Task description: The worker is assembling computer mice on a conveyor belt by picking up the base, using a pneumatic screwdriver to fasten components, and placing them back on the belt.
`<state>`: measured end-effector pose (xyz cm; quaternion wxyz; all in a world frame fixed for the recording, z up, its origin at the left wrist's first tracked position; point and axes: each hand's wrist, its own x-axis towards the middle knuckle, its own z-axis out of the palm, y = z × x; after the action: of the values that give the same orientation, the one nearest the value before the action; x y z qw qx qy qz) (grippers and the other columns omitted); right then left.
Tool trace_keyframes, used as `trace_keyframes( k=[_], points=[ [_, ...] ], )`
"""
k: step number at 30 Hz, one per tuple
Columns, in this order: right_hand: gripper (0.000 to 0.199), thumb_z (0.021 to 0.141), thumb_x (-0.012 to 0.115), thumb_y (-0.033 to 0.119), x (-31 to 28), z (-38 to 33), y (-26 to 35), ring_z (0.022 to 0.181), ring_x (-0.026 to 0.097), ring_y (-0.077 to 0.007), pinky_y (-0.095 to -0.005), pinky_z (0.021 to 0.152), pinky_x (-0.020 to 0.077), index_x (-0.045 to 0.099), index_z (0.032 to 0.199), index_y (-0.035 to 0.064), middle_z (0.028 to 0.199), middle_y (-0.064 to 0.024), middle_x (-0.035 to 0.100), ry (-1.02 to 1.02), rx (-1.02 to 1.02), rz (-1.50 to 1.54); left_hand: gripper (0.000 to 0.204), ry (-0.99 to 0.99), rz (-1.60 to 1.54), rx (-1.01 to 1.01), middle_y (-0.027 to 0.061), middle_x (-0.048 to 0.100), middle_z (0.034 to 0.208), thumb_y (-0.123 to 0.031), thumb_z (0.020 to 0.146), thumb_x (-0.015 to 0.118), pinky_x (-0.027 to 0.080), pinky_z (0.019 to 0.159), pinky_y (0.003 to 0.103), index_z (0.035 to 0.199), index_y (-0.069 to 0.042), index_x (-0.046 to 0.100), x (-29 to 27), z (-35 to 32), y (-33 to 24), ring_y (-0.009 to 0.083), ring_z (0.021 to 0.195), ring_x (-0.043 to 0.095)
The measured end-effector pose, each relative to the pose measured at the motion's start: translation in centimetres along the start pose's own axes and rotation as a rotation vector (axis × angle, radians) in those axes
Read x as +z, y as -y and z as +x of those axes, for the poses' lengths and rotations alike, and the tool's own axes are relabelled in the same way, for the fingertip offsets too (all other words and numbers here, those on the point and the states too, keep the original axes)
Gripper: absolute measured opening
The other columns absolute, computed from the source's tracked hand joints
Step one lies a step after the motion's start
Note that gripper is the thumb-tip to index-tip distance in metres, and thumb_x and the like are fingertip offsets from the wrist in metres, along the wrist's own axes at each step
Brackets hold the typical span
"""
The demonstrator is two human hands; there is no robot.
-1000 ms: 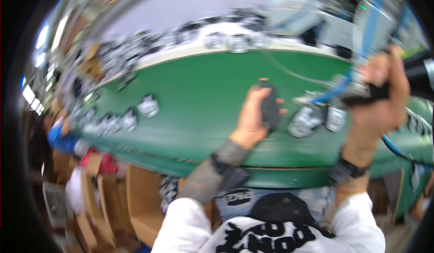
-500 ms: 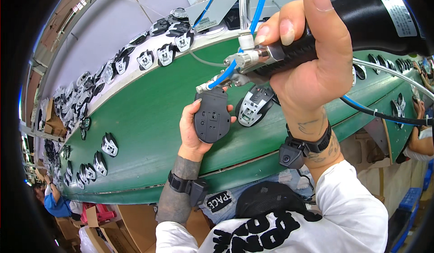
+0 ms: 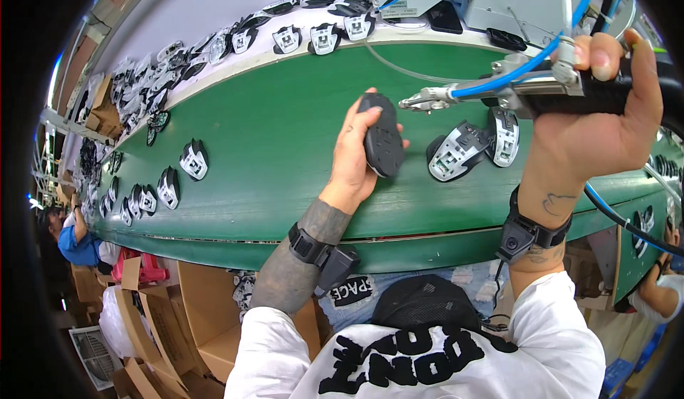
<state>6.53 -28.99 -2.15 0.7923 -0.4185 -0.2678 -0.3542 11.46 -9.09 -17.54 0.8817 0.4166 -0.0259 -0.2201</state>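
Mouse shell (image 3: pixel 382 141), dark grey, gripped in left hand (image 3: pixel 356 153) over green conveyor belt (image 3: pixel 271 128); thumb and fingers wrapped around its sides, palm behind it, shell lifted clear of belt surface and standing roughly on end. Largest first: green conveyor belt curving across whole view, left low to right; beyond its far edge a pale shelf (image 3: pixel 214 14) carrying a long row of open mouse bases (image 3: pixel 287 39), white-and-black insides facing up. More open bases scattered on belt toward left (image 3: pixel 193 159), several bunched near left rim (image 3: pixel 139 201). Cardboard boxes (image 3: pixel 153 306) below belt on left side, another person in blue top (image 3: pixel 77 239) beside them. Grey machine housing (image 3: pixel 531 3) at upper right behind belt. Pneumatic screwdriver (image 3: pixel 541 89) with black grip and blue air hose (image 3: pixel 570 25), held horizontal in right hand (image 3: pixel 595 125), fingers closed fully round grip, metal tip pointing left toward the shell, tip close to but apart from it. Two open mouse bases (image 3: pixel 456 153) and (image 3: pixel 504 134) lying on belt just beneath the tool, touching each other. Black wristbands on both wrists, left (image 3: pixel 308 244), right (image 3: pixel 531 229)
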Motion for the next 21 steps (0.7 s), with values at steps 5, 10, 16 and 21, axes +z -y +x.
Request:
trace_keyframes(
  k=[5, 10, 16, 21],
  points=[
    [0.028, 0.09, 0.046, 0.024, 0.7, -0.6, -0.8, 0.07, 0.049, -0.0217, -0.0321, 0.063, 0.0424, 0.056, 0.101, -0.0001, 0.071, -0.0072, 0.049, 0.015, 0.017, 0.015, 0.052, -0.129, -0.139, 0.083, 0.0088, 0.05, 0.109, -0.027, 0.087, 0.05, 0.053, 0.075, 0.043, 0.135, -0.013, 0.036, -0.4, 0.0, -0.3, 0.0214, 0.089, 0.057],
    [0.033, 0.093, 0.041, 0.026, 0.7, -0.9, -1.8, 0.066, 0.052, -0.0222, -0.0338, 0.064, 0.0438, 0.057, 0.107, 0.0016, 0.071, -0.0068, 0.05, 0.064, -0.032, 0.017, 0.055, 0.069, -0.174, 0.07, 0.0142, 0.049, 0.123, -0.028, 0.084, 0.046, 0.053, 0.079, 0.048, 0.135, -0.011, 0.035, 0.0, -0.7, -0.6, 0.0268, 0.093, 0.059],
    [0.034, 0.095, 0.04, 0.027, 0.2, -1.0, -1.9, 0.066, 0.055, -0.0216, -0.0338, 0.065, 0.0475, 0.057, 0.113, 0.004, 0.072, -0.0071, 0.052, 0.065, -0.123, -0.075, 0.064, 0.17, -0.175, 0.025, 0.0165, 0.05, 0.12, -0.03, 0.081, 0.049, 0.054, 0.08, 0.049, 0.139, -0.011, 0.031, 0.3, -0.9, -0.3, 0.028, 0.095, 0.06],
    [0.03, 0.094, 0.042, 0.027, 0.3, -0.9, -1.9, 0.065, 0.055, -0.0215, -0.0333, 0.064, 0.047, 0.059, 0.106, 0.0046, 0.072, -0.0071, 0.052, 0.041, -0.105, -0.07, 0.065, 0.168, -0.203, -0.004, 0.0163, 0.052, 0.118, -0.031, 0.081, 0.049, 0.054, 0.08, 0.049, 0.14, -0.011, 0.03, 0.5, -1.2, -0.4, 0.029, 0.095, 0.06]
  ],
)
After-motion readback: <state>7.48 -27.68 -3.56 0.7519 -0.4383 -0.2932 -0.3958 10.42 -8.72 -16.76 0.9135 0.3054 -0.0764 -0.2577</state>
